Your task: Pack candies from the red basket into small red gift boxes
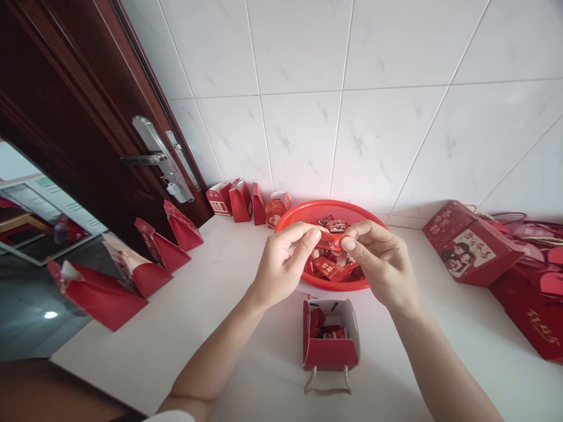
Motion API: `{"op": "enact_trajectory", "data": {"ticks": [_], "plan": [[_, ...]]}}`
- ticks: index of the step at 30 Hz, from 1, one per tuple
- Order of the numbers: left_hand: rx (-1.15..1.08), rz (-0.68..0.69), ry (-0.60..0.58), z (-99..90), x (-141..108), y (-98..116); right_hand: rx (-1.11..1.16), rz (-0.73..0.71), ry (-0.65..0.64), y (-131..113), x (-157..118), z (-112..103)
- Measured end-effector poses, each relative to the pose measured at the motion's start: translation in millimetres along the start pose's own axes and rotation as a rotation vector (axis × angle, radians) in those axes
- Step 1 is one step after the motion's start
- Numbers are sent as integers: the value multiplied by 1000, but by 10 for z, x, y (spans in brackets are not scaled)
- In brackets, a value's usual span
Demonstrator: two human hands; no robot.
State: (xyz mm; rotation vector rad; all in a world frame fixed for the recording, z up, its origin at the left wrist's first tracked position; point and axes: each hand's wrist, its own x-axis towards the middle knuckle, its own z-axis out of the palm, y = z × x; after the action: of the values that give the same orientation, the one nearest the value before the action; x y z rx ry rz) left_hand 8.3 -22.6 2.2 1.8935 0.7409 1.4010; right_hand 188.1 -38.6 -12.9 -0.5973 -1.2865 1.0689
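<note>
Over a red plastic basket (323, 286), my left hand (285, 258) and my right hand (385, 261) pinch the two ends of one red wrapped candy (331, 241) between thumb and fingers. More red candies (334, 268) lie inside the basket, partly hidden by my hands. Just in front of the basket stands a small red gift box (332, 354), its top open, with several red wrapped pieces (332, 332) inside. A twisted rope handle (328, 391) lies on the white table (259, 375) at its near side.
Several folded red boxes (182, 225) line the table's left edge, with others (241, 202) against the tiled wall (299, 140). At right are a red box with a printed couple (470, 243) and red gift bags (532, 310). A brown door (88, 88) stands at left.
</note>
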Motion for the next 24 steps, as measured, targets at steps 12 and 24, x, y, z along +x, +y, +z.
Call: {"op": "enact_trajectory", "data": {"ticks": [12, 24], "plan": [[-31, -81, -36, -15, 9, 11, 43, 96, -8, -12, 1, -10], [-30, -133, -13, -22, -5, 49, 154, 279, -1, -43, 57, -2]]}}
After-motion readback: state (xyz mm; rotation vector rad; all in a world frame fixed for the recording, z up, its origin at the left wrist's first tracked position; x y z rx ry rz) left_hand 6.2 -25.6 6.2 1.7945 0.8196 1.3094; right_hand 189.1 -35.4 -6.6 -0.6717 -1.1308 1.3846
